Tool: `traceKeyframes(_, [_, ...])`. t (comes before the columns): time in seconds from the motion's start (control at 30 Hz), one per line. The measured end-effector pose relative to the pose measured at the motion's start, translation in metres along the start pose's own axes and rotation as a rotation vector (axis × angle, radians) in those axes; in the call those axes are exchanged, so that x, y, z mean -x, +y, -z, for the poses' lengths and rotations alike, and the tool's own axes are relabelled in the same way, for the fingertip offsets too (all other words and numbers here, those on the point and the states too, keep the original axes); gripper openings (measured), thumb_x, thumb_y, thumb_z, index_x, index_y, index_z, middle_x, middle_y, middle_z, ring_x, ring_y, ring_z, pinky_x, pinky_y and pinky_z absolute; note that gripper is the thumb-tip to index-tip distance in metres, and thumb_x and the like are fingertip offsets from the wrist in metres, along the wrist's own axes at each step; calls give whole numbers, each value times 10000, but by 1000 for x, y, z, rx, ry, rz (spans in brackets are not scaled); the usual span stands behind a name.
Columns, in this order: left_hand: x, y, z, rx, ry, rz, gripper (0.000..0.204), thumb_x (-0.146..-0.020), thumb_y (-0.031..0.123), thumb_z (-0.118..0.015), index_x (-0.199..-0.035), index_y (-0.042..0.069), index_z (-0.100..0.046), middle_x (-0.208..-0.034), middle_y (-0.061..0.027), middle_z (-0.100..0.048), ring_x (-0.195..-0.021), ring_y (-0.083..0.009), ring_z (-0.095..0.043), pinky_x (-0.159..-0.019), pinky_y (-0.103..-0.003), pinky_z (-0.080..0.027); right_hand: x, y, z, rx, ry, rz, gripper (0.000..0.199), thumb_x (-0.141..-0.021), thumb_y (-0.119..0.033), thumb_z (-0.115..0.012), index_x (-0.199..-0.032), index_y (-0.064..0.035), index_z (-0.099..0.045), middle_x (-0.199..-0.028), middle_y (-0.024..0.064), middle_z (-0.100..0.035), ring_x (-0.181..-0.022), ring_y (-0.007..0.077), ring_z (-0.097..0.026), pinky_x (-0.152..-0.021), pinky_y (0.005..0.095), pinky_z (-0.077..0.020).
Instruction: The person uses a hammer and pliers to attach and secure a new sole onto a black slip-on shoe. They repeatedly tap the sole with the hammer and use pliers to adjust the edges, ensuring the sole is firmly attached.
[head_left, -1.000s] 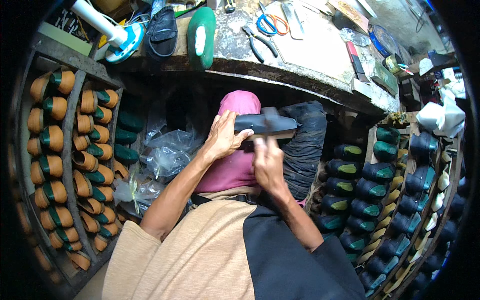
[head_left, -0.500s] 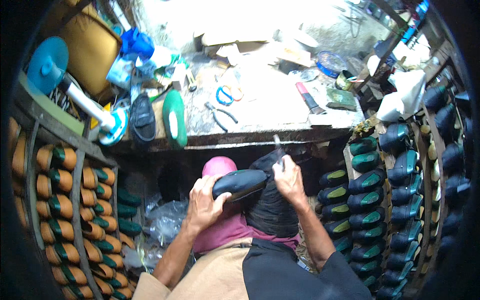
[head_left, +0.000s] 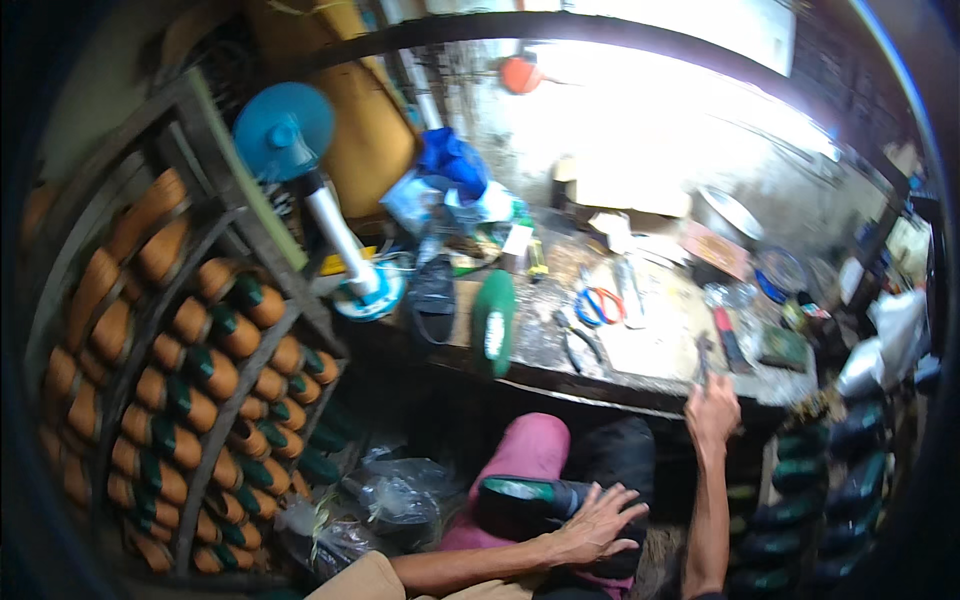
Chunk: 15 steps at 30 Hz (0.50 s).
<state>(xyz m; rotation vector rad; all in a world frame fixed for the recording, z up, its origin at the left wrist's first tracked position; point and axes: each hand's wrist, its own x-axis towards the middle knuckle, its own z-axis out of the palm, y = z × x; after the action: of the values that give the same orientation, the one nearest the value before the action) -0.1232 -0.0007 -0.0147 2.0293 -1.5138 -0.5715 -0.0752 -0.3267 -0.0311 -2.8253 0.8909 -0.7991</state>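
A dark shoe (head_left: 545, 497) with a green patch at one end lies across my lap. My left hand (head_left: 598, 525) rests over the shoe's other end, its fingers spread and not wrapped round it. Away to the right, my right hand (head_left: 712, 405) is closed on a slim metal hand tool (head_left: 703, 356) at the workbench's (head_left: 640, 395) front edge. The tool points up over the bench; its exact kind is blurred. Nearest to it on the bench lies a red-handled tool (head_left: 730, 340), with a green block (head_left: 782, 347) just beyond.
Scissors (head_left: 600, 306) and pliers (head_left: 582, 345) lie mid-bench. A green shoe-shaped piece (head_left: 494, 320) and a black sandal (head_left: 433, 300) overhang its left part, near a blue-and-white stand (head_left: 340, 235). Racks of tan shoes (head_left: 210, 370) fill the left; dark shoes (head_left: 860, 475) stand stacked at right.
The view has swung left. My left hand has loosened from gripping the shoe, which now lies lower with its green patch showing. My right hand has moved from beside the shoe to the bench edge.
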Motion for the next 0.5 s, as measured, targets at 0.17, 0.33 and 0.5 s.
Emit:
traceKeyframes(0.17, [-5,-72,90,247,312,-73,519,-1121,405,-737,-1432,-10,-704,-1342,-226,-750,-1246,-430,-725,-1063,-505,-588,112,58,-52,-285,224,-372,186,-1093,-144,-642,-1072,37,-678,-1056,231,-758,-993,475,-728,-880,544,-564])
traceKeyframes(0.33, [-7,-118,117,330,-301,322,696,-1129,594,-681,-1393,-48,-724,-1312,-299,-777,-1260,-437,-747,-1071,-496,-585,150,117,-189,-125,-231,-880,209,-1076,-120,-635,-1085,60,-741,-967,205,-791,-890,421,-760,-802,534,-590])
traceKeyframes(0.5, [8,-88,66,405,-460,310,1041,-1014,775,-714,-1614,-54,-525,-1373,-336,-747,-1330,-498,-708,-1110,-551,-554,117,118,-254,-104,-423,-816,238,-1063,-157,-666,-1024,64,-743,-894,190,-758,-833,379,-730,-771,518,-578])
